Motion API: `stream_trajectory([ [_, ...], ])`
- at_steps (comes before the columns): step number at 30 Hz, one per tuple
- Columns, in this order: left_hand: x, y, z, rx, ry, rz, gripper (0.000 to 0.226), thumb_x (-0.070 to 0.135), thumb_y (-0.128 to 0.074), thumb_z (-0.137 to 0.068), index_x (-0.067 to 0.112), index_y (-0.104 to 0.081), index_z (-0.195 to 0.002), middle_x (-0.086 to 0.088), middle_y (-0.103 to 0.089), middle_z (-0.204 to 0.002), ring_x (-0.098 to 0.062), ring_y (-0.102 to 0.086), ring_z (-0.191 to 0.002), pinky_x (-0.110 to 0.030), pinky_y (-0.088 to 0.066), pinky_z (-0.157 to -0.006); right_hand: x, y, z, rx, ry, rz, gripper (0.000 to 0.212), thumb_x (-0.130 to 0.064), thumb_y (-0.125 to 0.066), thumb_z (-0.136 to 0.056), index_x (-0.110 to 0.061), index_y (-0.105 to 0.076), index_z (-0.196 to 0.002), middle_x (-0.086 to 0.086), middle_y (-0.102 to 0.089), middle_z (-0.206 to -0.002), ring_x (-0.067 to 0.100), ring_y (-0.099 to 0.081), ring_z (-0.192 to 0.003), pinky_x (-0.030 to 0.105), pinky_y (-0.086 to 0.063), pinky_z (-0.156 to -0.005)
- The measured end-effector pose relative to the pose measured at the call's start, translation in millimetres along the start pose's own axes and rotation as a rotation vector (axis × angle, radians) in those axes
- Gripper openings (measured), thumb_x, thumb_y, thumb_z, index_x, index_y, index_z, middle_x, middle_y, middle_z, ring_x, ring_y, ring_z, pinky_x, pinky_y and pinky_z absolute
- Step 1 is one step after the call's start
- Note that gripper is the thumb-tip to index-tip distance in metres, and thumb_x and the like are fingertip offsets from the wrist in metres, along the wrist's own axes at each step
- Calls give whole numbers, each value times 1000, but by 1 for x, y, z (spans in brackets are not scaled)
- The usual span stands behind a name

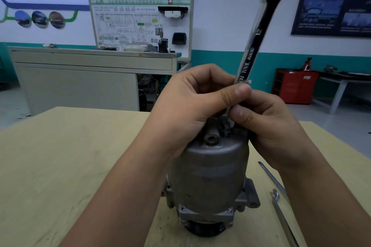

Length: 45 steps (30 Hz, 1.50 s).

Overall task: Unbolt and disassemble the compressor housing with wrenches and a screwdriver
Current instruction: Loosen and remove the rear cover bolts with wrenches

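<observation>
1 compressor (208,176), 1 wrench (259,32), 2 slim metal tools (272,177) on 1 surface (60,156), 1 left hand (190,106), 1 right hand (271,124)

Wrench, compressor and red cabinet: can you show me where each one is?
wrench (257,38): head view, middle of its dark shaft.
compressor (208,170): head view, grey rounded wall of the housing.
red cabinet (294,88): head view, its front panel.

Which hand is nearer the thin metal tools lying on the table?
Right. The right hand pinches the wrench above the compressor, on the side where the thin metal tools lie; the left hand, also gripping the wrench, is farther left.
</observation>
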State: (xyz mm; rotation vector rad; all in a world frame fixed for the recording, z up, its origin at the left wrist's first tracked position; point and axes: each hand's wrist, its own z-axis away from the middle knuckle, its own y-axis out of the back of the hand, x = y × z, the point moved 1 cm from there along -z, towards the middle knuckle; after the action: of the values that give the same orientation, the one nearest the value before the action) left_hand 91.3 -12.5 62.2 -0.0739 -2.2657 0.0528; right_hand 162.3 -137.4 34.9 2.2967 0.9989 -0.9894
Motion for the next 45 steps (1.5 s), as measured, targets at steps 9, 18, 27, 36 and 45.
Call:
stream_trajectory([
  [9, -6, 5, -2, -108, 50, -139, 20, 15, -56, -86, 21, -74, -90, 5, -74, -95, -7, -67, -97, -19, -51, -83, 0, -3, -1, 57, -30, -55, 23, -31, -62, -74, -22, -77, -89, -3, -74, -85, 11, -69, -87, 20, -53, -76],
  [18, -7, 6, -2, -47, 126, -64, 10, 20, -64, -78, 17, -73, -73, 2, -59, -60, -5, -51, -54, -15, -47, -57, 2, -2, 0, 69, -113, 26, 34, -36, -58, -78, -4, -66, -87, 11, -67, -86, 23, -63, -89, 29, -52, -80],
  [27, -7, 8, -2, 68, 127, -54, 9, 17, -72, -69, 14, -64, -66, -10, -65, -78, -22, -62, -78, -34, -54, -78, 1, -2, -3, 62, -77, 56, 33, -35, -62, -75, -18, -71, -102, 9, -70, -105, 22, -63, -107, 31, -50, -93],
  [36, -7, 10, -1, -111, 99, 116, 23, 9, -55, -82, 16, -77, -82, 1, -74, -88, -9, -69, -87, -18, -53, -75, 0, -4, -1, 53, -74, 36, 26, -28, -54, -82, -15, -72, -95, 7, -72, -94, 22, -66, -96, 30, -53, -84],
  [45, -3, 9, -1, -153, 70, 38, 21, 13, -57, -79, 21, -77, -80, 8, -72, -91, -14, -57, -85, -17, -50, -71, -1, -6, -1, 23, -36, 19, 14, -33, -63, -81, -26, -74, -78, -8, -68, -75, 8, -63, -78, 18, -51, -72],
])
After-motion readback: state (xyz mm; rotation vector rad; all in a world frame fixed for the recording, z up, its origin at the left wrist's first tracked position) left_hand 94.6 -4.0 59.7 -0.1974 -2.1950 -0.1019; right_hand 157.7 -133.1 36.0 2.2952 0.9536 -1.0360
